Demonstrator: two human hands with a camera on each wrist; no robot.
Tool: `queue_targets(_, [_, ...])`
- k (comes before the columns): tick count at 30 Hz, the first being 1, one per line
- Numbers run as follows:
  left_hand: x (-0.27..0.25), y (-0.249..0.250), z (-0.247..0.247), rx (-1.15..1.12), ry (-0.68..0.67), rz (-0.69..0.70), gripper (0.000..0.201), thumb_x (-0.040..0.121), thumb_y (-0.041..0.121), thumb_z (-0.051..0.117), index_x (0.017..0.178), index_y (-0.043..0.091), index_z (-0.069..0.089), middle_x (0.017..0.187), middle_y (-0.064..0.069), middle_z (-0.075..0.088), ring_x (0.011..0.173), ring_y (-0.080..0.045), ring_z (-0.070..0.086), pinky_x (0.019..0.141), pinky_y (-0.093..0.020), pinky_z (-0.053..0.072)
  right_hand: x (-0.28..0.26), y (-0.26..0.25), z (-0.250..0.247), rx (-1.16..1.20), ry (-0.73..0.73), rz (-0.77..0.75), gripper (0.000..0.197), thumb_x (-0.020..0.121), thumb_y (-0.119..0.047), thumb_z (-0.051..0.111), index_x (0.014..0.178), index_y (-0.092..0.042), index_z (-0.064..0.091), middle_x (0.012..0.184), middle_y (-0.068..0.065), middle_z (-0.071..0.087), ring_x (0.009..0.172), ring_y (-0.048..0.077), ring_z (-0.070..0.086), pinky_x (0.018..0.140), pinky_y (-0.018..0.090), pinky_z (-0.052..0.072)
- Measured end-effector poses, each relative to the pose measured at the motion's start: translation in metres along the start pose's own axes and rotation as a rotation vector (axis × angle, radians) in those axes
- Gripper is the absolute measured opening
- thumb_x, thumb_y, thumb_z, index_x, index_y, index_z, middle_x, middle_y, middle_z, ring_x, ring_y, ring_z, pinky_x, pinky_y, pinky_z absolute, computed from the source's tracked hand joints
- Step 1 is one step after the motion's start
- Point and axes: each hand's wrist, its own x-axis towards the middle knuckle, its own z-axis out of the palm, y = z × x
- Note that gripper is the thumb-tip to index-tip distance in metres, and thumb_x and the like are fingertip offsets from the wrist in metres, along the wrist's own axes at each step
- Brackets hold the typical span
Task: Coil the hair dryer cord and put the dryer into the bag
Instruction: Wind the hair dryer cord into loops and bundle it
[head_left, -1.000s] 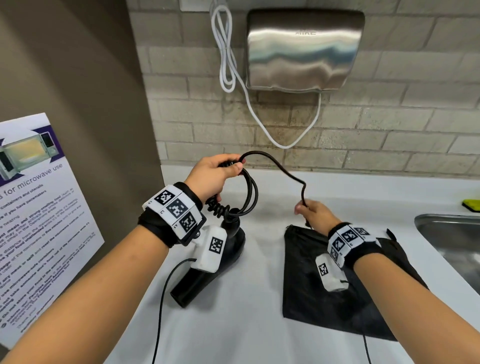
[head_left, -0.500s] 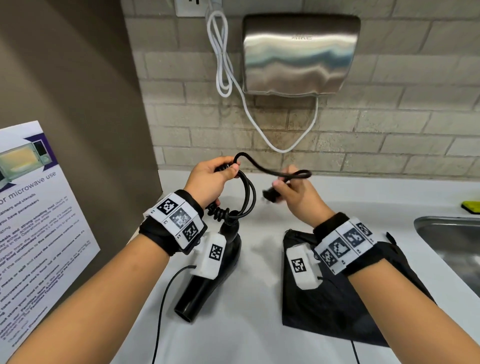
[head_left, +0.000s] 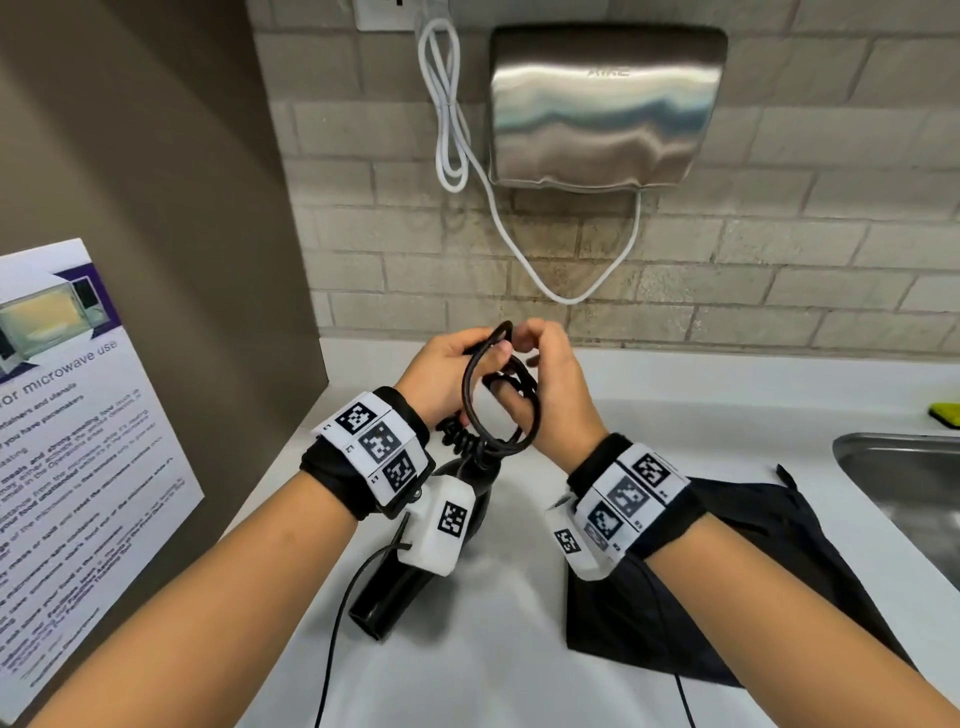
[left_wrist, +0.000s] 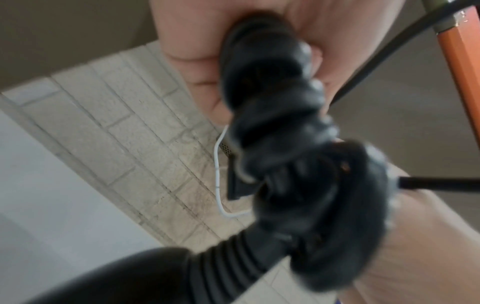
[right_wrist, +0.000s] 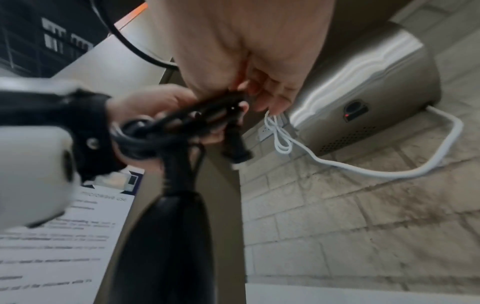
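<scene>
your left hand (head_left: 447, 369) pinches the cord (head_left: 470, 410) loops above the dryer (head_left: 415, 571) so they hold shape, right hand (head_left: 545, 384) grips the plug end to tuck it in.

Poster (head_left: 78, 441) at left: "microwave use"; smaller lines unreadable.

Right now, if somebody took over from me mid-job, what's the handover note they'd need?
Left hand: grips the coiled cord, holding the loops above the counter.
Right hand: pinches the cord's end at the top of the coil; the plug hangs just below the fingers.
Hair dryer: lies on the counter under the left wrist.
Bag: flat on the counter under the right forearm; whether its mouth is open cannot be told.
Done: cord nearly all looped.
Left: secure the end, then put the dryer into the bag.
</scene>
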Motion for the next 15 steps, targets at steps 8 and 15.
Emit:
queue_targets(8, [-0.001, 0.002, -0.006, 0.018, -0.050, 0.055, 0.032, 0.095, 0.015, 0.048, 0.126, 0.012, 0.055, 0.080, -0.002, 0.060, 0.027, -0.002, 0.037, 0.031, -0.014, 0.036, 0.001, 0.014, -0.012, 0.085, -0.329, 0.055, 0.046, 0.087, -0.023, 0.052, 0.130, -0.019, 0.036, 0.062, 0.006, 0.052, 0.056, 0.013, 0.048, 0.058, 0.025, 0.039])
queue_targets(15, [0.002, -0.004, -0.021, -0.053, 0.012, -0.113, 0.020, 0.098, 0.020, 0.043, 0.105, 0.024, 0.062, 0.078, -0.006, 0.060, 0.030, -0.006, 0.030, 0.032, -0.014, 0.034, -0.038, 0.090, -0.056, -0.311, -0.314, 0.293, 0.035, 0.094, -0.036, 0.041, 0.079, -0.011, 0.061, 0.073, 0.003, 0.060, 0.073, 0.020, 0.056, 0.070, 0.030, 0.043])
